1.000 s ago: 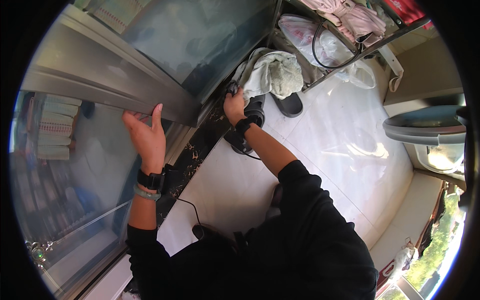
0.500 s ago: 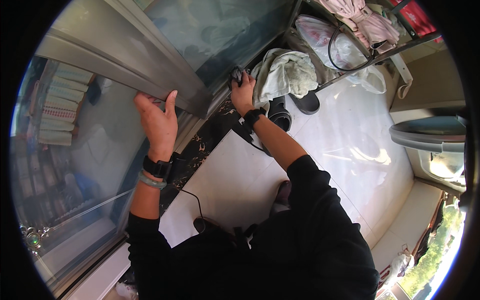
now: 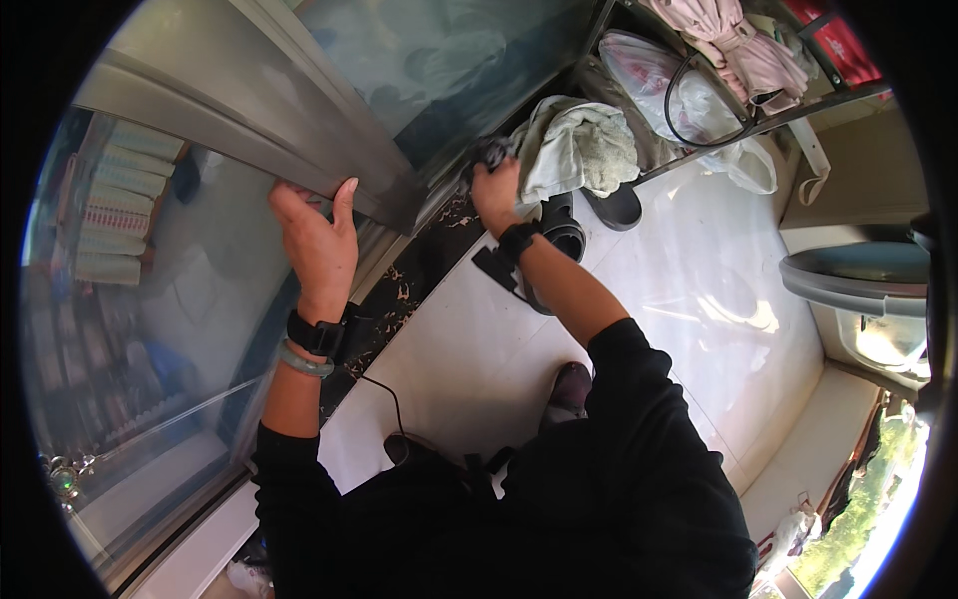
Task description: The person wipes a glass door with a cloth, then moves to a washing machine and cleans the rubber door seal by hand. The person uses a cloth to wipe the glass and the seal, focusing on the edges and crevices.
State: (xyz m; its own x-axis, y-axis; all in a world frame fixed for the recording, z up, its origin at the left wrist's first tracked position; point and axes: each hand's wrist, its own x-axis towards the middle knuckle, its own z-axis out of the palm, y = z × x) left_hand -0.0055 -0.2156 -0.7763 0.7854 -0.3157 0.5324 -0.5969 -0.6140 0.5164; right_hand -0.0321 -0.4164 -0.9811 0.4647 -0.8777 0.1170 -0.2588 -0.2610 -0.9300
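Cloth, clamped in fingers of right hand, shifted slightly along black sill; work apparently advancing. Left hand, left of sill: fingers curled at door frame, clamping unclear.

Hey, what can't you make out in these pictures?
In the head view:
Dark cloth: full shape, blurred and partly covered by the right hand.
Plastic bag: contents, hidden by its cloudy folds.
Rightmost slipper: one end, hidden by the pale cloth.
Pink bundle: upper end, cut off by the top edge.
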